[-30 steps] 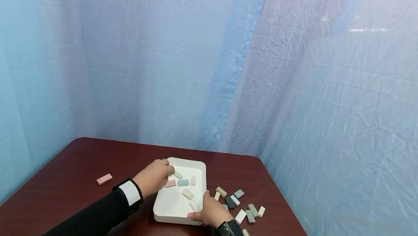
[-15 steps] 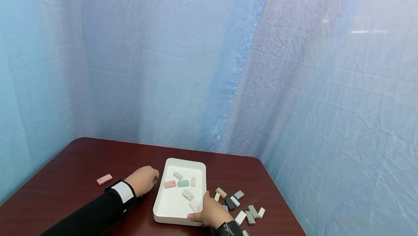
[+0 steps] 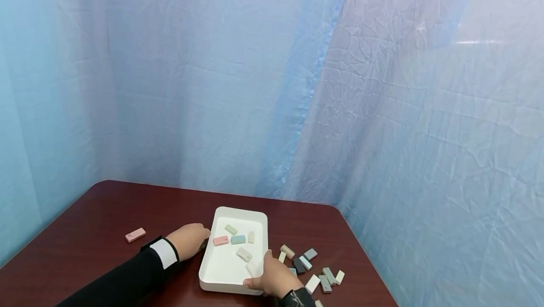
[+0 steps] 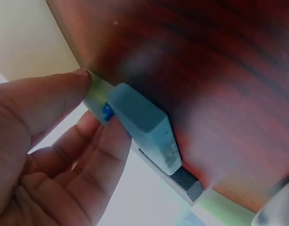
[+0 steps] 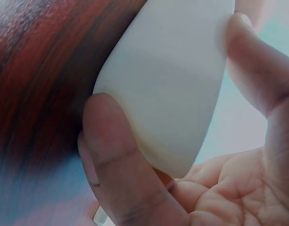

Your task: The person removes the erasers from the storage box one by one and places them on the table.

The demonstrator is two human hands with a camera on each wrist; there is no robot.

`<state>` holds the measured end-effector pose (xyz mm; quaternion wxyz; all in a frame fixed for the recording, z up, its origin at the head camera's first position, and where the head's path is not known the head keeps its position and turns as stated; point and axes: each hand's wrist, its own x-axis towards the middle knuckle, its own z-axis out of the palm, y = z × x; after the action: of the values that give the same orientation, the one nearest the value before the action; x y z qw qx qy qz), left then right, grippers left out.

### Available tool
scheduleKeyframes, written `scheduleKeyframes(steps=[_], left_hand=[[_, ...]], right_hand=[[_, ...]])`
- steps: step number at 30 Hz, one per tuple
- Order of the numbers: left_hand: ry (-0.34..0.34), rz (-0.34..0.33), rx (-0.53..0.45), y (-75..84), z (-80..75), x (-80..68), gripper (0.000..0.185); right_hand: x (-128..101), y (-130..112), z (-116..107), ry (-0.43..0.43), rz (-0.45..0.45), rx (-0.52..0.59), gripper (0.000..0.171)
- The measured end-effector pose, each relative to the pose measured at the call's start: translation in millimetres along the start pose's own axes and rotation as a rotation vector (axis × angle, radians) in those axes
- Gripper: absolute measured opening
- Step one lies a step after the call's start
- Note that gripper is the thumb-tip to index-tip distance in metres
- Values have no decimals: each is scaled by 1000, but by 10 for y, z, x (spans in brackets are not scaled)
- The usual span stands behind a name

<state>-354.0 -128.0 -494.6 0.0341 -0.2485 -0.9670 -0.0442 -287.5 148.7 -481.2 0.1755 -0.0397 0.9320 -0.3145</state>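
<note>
In the head view my left hand (image 3: 199,241) rests on the table against the left wall of a white tray (image 3: 221,276). In the left wrist view its thumb and fingers (image 4: 94,141) pinch a light blue block (image 4: 144,125) with a pale green block (image 4: 98,90) behind it. My right hand (image 3: 260,276) grips the tray's near right corner. The right wrist view shows its thumb (image 5: 116,160) under the tray's rounded corner (image 5: 168,80) and a finger (image 5: 252,61) over the rim. Inside the tray lie a pink block (image 3: 220,240), a blue block (image 3: 238,239), and a few pale ones.
Several loose blocks (image 3: 308,264) lie scattered on the dark red table (image 3: 106,212) right of the tray. A single pink block (image 3: 135,234) lies far left. Blue cloth hangs behind the table and to its right. The table's right edge runs close to the loose blocks.
My left hand has drawn back out of the tray to its left side and now sits low on the table. The right hand and the tray have stayed in place.
</note>
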Motion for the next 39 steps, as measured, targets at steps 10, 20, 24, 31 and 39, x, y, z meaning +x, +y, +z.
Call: scheduleKeyframes(steps=[10,20,24,31,39], left_hand=[[-3,-26,3,40,-37,-35,4],[202,73,38,328,-207,68,13],[180,249,-109,394,-182,123,16],[88,347,-120,459,-57,235,20],[20,283,-21,399,48,314,24]], right_hand=[[21,7,11,7,18,10,115],[5,-5,-5,14,9,-13,115],[1,-3,0,2,-10,-18,114],[13,18,4,-6,-12,-40,116],[35,17,0,-3,1,-43,117]])
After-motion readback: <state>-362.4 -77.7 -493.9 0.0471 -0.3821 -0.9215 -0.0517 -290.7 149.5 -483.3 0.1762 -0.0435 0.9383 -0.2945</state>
